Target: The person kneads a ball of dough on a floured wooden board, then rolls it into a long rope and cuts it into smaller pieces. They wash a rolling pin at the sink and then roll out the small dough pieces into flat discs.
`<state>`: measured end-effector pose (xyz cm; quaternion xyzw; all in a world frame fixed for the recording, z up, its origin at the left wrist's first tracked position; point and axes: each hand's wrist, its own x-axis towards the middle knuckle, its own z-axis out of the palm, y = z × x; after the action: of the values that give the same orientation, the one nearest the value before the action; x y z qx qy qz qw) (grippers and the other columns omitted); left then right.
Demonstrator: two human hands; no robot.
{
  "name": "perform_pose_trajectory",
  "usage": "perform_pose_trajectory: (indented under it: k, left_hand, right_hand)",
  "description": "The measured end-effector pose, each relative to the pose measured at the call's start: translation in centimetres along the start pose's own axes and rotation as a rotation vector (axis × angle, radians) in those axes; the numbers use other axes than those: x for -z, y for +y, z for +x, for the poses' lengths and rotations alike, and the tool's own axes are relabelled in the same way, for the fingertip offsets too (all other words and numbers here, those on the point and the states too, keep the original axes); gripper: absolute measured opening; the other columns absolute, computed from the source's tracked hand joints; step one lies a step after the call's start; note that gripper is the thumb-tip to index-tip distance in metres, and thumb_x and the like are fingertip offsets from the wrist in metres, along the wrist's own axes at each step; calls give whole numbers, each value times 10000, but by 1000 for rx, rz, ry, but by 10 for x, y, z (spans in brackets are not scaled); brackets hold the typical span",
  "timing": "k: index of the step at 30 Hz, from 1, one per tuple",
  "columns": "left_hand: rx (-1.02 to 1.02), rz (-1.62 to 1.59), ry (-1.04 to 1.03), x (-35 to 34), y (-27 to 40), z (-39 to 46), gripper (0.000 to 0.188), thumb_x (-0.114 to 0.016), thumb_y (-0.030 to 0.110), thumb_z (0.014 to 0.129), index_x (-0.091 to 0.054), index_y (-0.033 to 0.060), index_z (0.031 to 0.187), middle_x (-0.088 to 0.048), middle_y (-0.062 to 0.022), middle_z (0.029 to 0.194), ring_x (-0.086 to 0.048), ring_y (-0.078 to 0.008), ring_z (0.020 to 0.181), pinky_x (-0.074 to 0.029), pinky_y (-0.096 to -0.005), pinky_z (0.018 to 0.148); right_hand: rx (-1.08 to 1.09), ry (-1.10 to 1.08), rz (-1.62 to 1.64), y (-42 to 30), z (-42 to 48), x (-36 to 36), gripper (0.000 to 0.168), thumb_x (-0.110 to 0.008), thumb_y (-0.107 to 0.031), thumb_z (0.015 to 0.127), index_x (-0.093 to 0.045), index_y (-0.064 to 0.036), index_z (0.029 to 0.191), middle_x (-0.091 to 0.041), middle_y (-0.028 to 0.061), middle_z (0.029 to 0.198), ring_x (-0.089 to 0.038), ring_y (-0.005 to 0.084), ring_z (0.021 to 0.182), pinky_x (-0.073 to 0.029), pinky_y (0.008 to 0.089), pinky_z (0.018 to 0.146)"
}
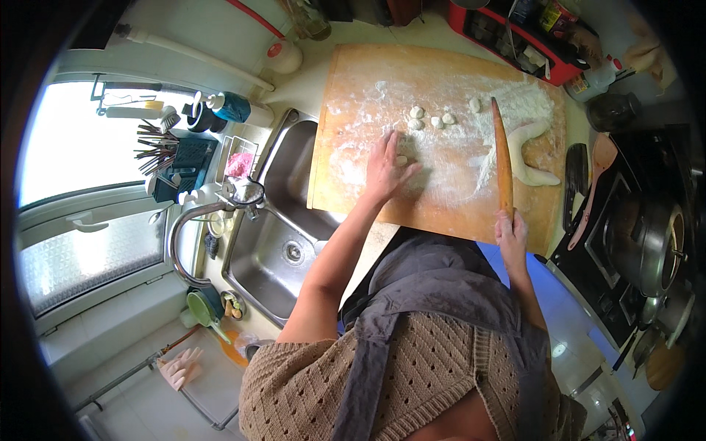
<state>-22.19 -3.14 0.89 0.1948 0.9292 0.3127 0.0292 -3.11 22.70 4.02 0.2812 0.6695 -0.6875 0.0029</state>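
A wooden board (353,110), dusted with flour, lies before me. My left hand (386,168) rests over its near left part with fingers apart. A small round dough piece (401,160) sits between thumb and forefinger; whether they touch it I cannot tell. In my right hand (512,234), at the board's near edge, is one end of a tapered wooden rolling pin (503,160), its other end pointing away. Several small dough pieces (416,112) lie farther back. To the right of the pin a thick dough rope (517,151) curves like a horseshoe beside heaped flour (529,99).
Left of the board is a double steel sink (259,259) with a curved faucet (179,242). A cleaver-like knife (576,173) and a wooden spoon (597,165) lie at the right, beside a stove bearing a lidded pot (640,242). A red appliance (463,22) stands behind.
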Motion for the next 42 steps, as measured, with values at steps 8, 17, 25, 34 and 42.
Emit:
perform_pose_trajectory:
  k: [8, 17, 25, 34, 42]
  left_hand:
    - [83, 343, -3, -40, 24, 29, 1016, -477, 684, 863, -202, -47, 1513, -183, -250, 1587, -128, -375, 1491, -79, -523, 1202]
    - [281, -193, -85, -13, -1, -4, 563, -470, 254, 939, -389, -15, 1427, -420, -232, 1449, -347, -374, 1392, -249, -462, 1162]
    - [11, -509, 270, -22, -10, -65, 463, -493, 4, 883, -514, 13, 1346, -559, -197, 1348, -474, -354, 1313, -324, -472, 1117]
    - [76, 304, 34, -1, -23, -30, 686, -512, 379, 936, -333, -31, 1456, -322, -227, 1534, -281, -368, 1437, -184, -528, 1172]
    - [174, 304, 53, 5, -32, 26, 695, -450, 422, 973, -276, 3, 1500, -233, -236, 1577, -209, -354, 1474, -146, -527, 1188]
  right_hand:
    - [-7, 5, -42, -8, 5, -1, 256, -493, -229, 1024, -493, -70, 825, -446, -47, 628, -409, 47, 531, -335, 231, 471]
    - [232, 61, -494, -6, 19, -17, 182, -540, -212, 971, -562, -32, 963, -549, 121, 665, -582, 266, 620, -459, 380, 600]
    - [497, -48, -810, 4, 61, -65, 336, -732, -209, 809, -602, -67, 1085, -616, 149, 1049, -610, 347, 987, -483, 438, 826]
    - [797, -135, -1148, -11, 82, -111, 581, -684, -370, 827, -546, -72, 1306, -418, 170, 1486, -333, 334, 1408, -215, 548, 1139]
    - [734, 42, -1220, -37, 160, -139, 727, -602, -457, 891, -399, -58, 1464, -270, 179, 1575, -213, 318, 1472, -125, 514, 1192]
